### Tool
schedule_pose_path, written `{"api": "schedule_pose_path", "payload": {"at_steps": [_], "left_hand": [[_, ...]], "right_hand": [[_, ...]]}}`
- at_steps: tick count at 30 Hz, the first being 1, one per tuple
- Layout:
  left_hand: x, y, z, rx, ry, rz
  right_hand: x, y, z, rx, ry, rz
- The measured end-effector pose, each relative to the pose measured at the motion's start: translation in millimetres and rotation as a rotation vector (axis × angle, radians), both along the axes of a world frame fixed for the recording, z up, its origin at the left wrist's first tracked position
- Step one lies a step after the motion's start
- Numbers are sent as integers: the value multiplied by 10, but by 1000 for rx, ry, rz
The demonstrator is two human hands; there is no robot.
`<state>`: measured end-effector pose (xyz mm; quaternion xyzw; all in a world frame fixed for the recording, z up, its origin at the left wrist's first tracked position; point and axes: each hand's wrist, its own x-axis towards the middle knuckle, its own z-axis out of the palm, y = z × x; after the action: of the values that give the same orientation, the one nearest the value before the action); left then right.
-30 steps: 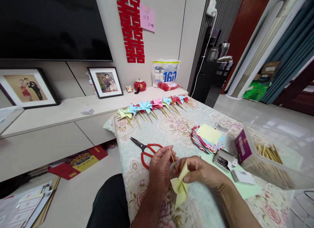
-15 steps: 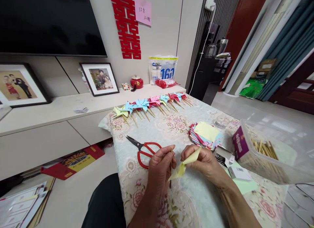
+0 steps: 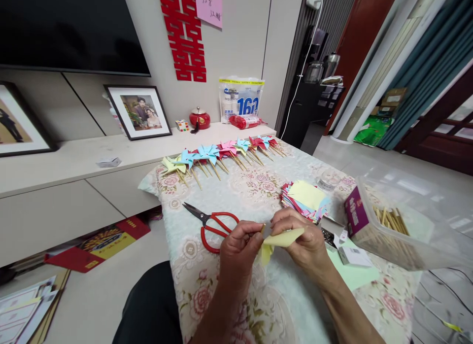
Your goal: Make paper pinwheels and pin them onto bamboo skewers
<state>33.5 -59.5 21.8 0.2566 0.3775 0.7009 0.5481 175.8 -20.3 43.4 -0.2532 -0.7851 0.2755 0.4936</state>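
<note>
A table [image 3: 258,186] covered with a floral cloth is seen. Red-handled scissors [image 3: 212,223] are laid on it as the landmark. Beyond the scissors, at the far edge, a row of paper pinwheels [image 3: 218,154] on sticks is set out. To the right of the scissors a stack of coloured paper squares [image 3: 305,200] is placed, and further right a clear plastic box of wooden sticks [image 3: 391,225]. Between stack and box, a small open box of pins [image 3: 330,234] is found.
</note>
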Motion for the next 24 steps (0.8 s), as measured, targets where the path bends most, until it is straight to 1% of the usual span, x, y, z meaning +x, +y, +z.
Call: {"api": "schedule_pose_path", "payload": {"at_steps": [3, 6, 10, 17, 20, 24], "left_hand": [[-21, 6, -42, 42, 57, -20], [-49, 9, -80, 108, 106, -39], [-62, 17, -99, 155, 126, -62], [-42, 29, -120, 214, 142, -57], [-32, 43, -172, 224, 135, -26], [-40, 76, -263, 278, 149, -31]], "right_hand": [[-14, -4, -10, 38, 27, -42], [-28, -10, -15, 59, 34, -47], [-39, -13, -12, 74, 1, -50], [-49, -30, 12, 70, 4, -61], [-51, -31, 17, 80, 7, -65], [-49, -30, 23, 83, 8, -63]]}}
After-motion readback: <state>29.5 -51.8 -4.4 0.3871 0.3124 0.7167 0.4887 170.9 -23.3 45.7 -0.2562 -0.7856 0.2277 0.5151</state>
